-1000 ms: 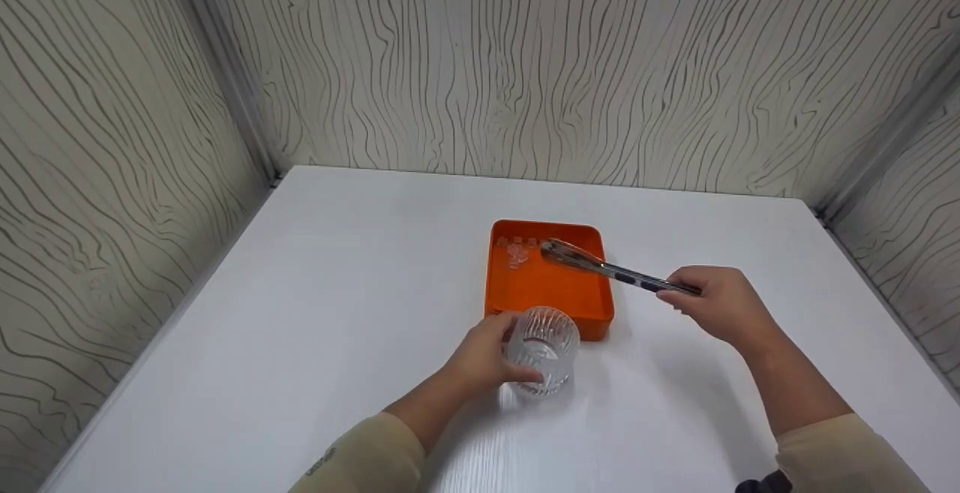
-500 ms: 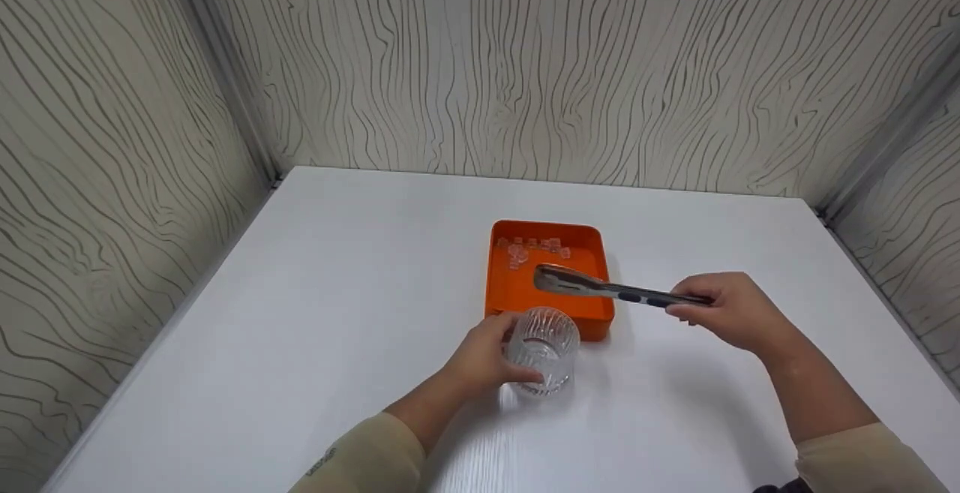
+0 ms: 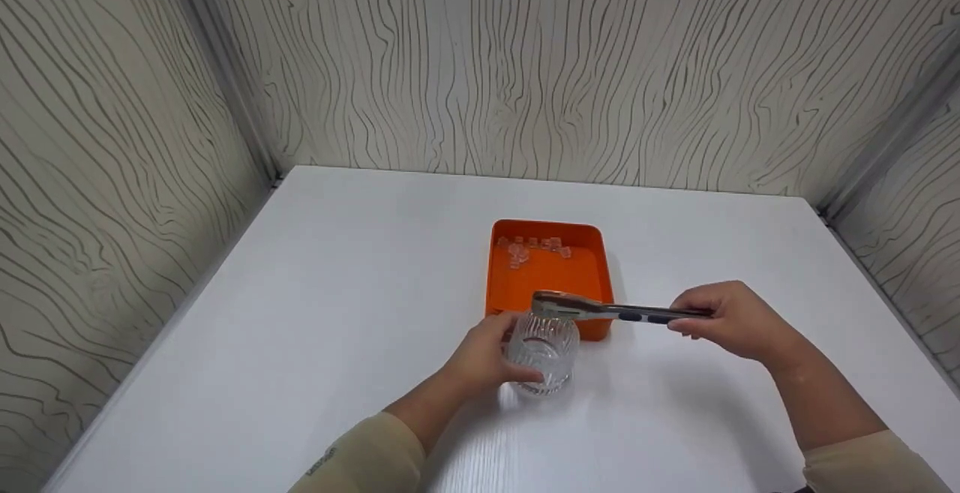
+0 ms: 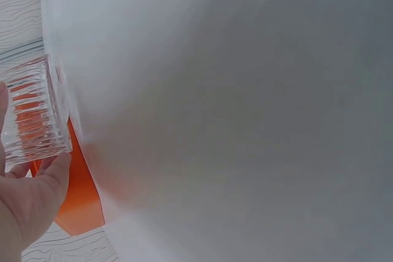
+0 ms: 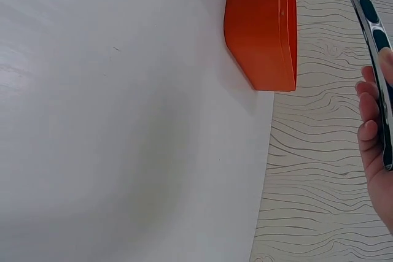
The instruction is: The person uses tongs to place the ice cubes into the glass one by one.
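Observation:
A clear ribbed drinking glass (image 3: 553,362) stands on the white table in front of an orange tray (image 3: 536,280). My left hand (image 3: 480,356) holds it from the left side, fingers and thumb curled round it; in the left wrist view the fingers wrap the glass (image 4: 38,115) low down. Metal tongs (image 3: 600,311) lie level in my right hand (image 3: 739,322), gripped near the handle end, with their tips over the rim of the glass. Whether anything sits between the tips cannot be made out. Several small clear cubes (image 3: 518,253) lie along the tray's far side.
The white table (image 3: 360,275) runs back to a wood-patterned wall panel (image 3: 480,65), with further panels at left and right. In the right wrist view the tray's side wall (image 5: 258,29) rises from the tabletop.
My right hand has drawn the tongs from the tray's far side toward me, to above the glass. Cubes that the tongs covered now show. My left hand and the glass have stayed put.

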`<state>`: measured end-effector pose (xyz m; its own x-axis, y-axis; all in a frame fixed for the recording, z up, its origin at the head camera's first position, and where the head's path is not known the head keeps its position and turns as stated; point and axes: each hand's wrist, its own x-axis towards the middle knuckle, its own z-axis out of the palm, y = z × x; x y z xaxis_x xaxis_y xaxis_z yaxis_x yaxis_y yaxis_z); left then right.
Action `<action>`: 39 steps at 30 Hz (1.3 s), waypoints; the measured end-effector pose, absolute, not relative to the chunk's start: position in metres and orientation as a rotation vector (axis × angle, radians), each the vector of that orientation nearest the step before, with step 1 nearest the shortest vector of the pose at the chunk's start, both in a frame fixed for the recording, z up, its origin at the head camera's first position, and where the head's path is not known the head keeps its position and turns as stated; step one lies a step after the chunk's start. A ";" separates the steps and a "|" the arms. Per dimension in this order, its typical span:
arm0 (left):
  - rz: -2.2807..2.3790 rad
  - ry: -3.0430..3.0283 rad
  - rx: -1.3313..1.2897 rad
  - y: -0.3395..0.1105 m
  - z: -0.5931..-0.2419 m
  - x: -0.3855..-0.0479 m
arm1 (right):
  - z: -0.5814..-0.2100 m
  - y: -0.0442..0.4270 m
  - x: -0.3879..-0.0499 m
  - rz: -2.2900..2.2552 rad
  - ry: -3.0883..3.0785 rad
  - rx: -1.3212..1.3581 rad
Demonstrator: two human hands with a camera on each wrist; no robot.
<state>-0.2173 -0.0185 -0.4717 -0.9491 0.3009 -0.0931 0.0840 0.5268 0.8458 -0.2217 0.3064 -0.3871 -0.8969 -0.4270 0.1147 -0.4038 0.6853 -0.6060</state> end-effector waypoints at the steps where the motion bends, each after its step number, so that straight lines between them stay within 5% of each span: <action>1: 1.391 2.537 0.326 -0.019 -0.472 -0.217 | -0.387 0.306 -0.221 -1.009 2.845 -0.704; 39: 1.380 2.539 0.357 -0.018 -0.470 -0.218 | -0.382 0.307 -0.216 -0.954 2.823 -0.620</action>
<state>-0.2183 -0.0177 -0.4695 -0.9439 0.3193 -0.0842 0.1030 0.5269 0.8436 -0.2158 0.3066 -0.3815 -0.9124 -0.4076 0.0374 -0.3467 0.7210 -0.6000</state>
